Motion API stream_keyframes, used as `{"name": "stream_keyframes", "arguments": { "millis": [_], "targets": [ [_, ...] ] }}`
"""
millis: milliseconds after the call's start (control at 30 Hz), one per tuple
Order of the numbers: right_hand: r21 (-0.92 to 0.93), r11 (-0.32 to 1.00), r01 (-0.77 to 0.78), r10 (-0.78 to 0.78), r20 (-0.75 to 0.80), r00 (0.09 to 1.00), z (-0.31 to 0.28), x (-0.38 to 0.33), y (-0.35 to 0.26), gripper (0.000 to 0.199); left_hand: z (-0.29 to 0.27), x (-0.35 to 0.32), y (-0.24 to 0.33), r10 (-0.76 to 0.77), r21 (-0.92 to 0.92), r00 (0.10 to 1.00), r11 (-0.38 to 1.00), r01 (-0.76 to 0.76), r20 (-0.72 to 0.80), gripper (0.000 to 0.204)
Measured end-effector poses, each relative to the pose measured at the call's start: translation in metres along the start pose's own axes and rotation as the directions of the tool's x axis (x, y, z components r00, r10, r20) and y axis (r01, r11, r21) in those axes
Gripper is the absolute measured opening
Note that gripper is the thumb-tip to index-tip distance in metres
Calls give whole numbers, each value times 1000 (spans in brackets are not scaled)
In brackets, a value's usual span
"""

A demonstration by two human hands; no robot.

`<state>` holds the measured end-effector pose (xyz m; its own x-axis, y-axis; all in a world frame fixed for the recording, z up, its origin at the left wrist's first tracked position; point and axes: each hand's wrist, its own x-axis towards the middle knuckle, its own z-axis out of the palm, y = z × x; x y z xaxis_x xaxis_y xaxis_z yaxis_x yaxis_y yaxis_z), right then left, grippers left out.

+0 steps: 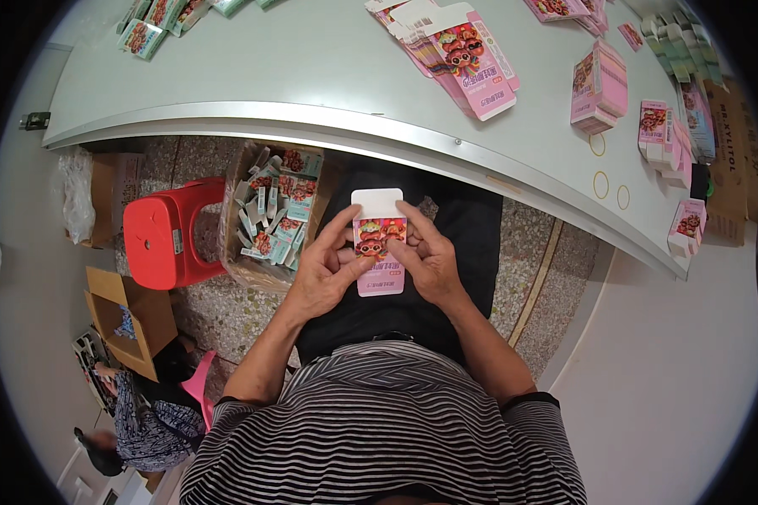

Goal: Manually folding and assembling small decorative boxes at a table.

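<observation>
Over my lap, both hands grip a small pink carton (381, 229) with a printed cartoon picture. Its white top flap stands up toward the table, and the pink lower part shows below my thumbs. My left hand (318, 273) is closed on the left side, its thumb on the front. On the right edge my right hand (434, 265) is closed too, its thumb pressing the printed face. Most of my other fingertips are hidden behind the carton. Whether it is flat or folded up, I cannot tell.
Ahead, the pale table (269, 80) bears a fanned pile of flat pink cartons (472, 71) and formed pink boxes (596, 88) at right. Left of my legs stand a carton bin of small boxes (248, 265) and a red stool (153, 244). Another person (152, 425) sits at lower left.
</observation>
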<state>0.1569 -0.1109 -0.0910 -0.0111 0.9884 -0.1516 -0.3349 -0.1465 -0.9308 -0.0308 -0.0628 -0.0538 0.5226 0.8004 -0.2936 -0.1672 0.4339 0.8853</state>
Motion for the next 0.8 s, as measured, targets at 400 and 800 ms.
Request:
{"name": "stream_keyframes", "arguments": {
  "millis": [400,800],
  "targets": [
    [-93,992,87,-90,-27,996,1,-20,7,10,1,-19,-22,349,671,934,673,-310,82,26],
    [-13,1000,1,1,93,996,-12,-32,-18,11,14,-28,3,16,251,995,968,10,-102,11]
  ]
}}
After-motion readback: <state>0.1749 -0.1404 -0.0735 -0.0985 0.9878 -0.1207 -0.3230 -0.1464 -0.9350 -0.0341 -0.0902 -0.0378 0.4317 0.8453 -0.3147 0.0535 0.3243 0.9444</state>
